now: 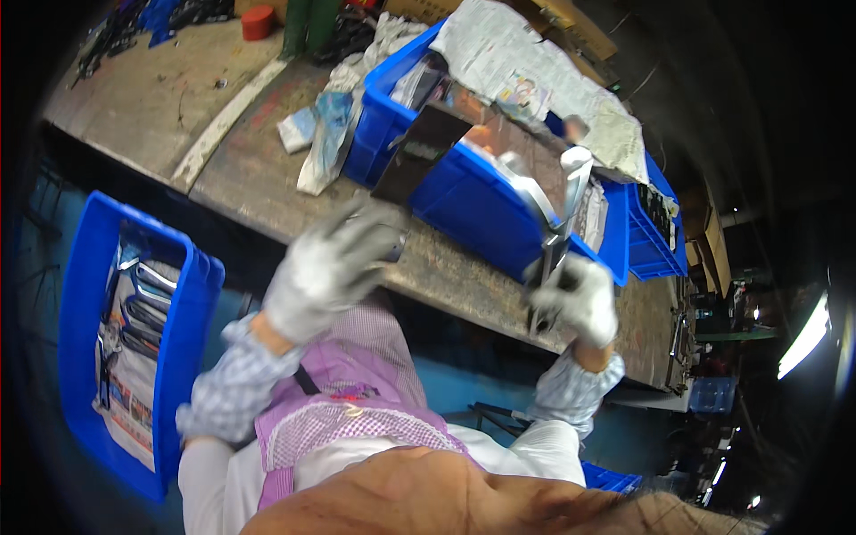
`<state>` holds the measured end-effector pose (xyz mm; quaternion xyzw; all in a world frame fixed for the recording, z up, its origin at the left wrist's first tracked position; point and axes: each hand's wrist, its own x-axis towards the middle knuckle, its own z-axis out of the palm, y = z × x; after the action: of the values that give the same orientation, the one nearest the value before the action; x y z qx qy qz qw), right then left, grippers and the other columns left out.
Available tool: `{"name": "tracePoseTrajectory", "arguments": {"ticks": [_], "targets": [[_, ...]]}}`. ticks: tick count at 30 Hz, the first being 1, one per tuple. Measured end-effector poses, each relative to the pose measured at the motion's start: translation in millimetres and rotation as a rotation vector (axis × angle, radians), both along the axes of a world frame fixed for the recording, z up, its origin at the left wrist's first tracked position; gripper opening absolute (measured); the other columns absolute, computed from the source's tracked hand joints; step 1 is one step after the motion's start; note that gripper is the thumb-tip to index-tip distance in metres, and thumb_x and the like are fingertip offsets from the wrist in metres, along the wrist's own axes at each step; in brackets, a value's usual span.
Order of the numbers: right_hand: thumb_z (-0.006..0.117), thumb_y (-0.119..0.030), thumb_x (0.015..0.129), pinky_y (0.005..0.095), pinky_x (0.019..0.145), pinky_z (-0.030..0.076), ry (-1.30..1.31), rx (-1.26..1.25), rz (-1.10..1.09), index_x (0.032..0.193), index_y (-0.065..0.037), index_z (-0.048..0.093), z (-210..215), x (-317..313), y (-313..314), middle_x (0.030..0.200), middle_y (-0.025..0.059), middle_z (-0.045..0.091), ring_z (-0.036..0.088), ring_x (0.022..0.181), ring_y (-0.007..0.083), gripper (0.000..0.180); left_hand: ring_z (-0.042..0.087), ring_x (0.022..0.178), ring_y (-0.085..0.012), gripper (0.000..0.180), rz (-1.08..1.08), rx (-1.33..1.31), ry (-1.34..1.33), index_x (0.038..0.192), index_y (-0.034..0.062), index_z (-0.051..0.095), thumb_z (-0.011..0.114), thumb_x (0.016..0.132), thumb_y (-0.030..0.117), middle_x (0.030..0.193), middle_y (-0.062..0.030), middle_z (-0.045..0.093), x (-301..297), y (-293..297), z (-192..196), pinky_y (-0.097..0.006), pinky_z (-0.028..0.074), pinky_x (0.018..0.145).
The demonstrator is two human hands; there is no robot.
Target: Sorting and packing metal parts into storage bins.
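My right hand (584,303), in a white glove with dark-stained fingers, is closed around the lower end of a shiny two-armed metal tool (575,183). Its arms spread upward over the front edge of a blue crate (490,209); motion blur hides its exact kind. My left hand (330,267), gloved too, hovers over the table's front edge, left of that crate. Its fingers are smeared, with a small dark shape beside them. Just above these fingers a dark brown flat panel (423,152) leans against the crate's corner; whether they touch it I cannot tell.
Newspaper (499,62) covers the crate's far side. Crumpled paper and a blue-white packet (312,129) lie on the worn table (241,178). Another blue crate (174,357), with dark and silvery pieces on newspaper, stands low at left. A red round container (258,22) sits far left.
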<state>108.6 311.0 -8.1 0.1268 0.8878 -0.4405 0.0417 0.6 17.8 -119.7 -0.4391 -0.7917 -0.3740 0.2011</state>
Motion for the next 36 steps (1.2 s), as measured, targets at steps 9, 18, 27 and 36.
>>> {"name": "tracePoseTrajectory", "arguments": {"ticks": [9,18,27,36], "targets": [[0.079,-0.016,0.083,0.0264,0.056,0.047,-0.345,-0.571,0.034,0.097,0.005,0.069,-119,-18,-59,0.075,0.0067,0.068,0.063,0.065,0.0117,0.027,0.066,0.067,-0.0227,0.039,0.088,0.134,-0.068,0.109,0.0076,0.066,0.081,0.075,0.021,0.081,-0.0057,0.067,4,24,-86,-0.035,0.052,0.06],[0.071,-0.024,0.088,0.0274,0.069,0.052,-0.022,-0.789,-0.072,0.108,0.003,0.068,-183,-35,-66,0.084,0.0051,0.068,0.063,0.073,0.0144,0.034,0.073,0.088,-0.0275,0.023,0.023,0.194,-0.619,0.112,0.0081,0.068,0.065,0.089,0.006,0.1,-0.0108,0.074,10,8,-131,-0.035,0.059,0.073],[0.073,-0.003,0.086,0.0245,0.049,0.044,0.298,-0.264,-0.212,0.092,0.002,0.069,-195,-111,-99,0.069,0.0044,0.067,0.059,0.054,0.01,0.009,0.062,0.059,-0.0084,0.032,0.299,0.242,-1.321,0.113,0.0025,0.071,0.062,0.099,0.029,0.08,-0.0073,0.073,-6,-3,-134,-0.024,0.05,0.057],[0.075,-0.007,0.087,0.0252,0.055,0.049,0.336,-0.057,-0.113,0.103,0.003,0.07,-188,-128,-95,0.08,0.0052,0.071,0.064,0.063,0.011,0.02,0.068,0.064,-0.0171,0.022,0.356,0.132,-0.18,0.105,0.0093,0.075,0.073,0.089,0.025,0.072,-0.0076,0.068,-28,10,-154,-0.027,0.052,0.059]]}}
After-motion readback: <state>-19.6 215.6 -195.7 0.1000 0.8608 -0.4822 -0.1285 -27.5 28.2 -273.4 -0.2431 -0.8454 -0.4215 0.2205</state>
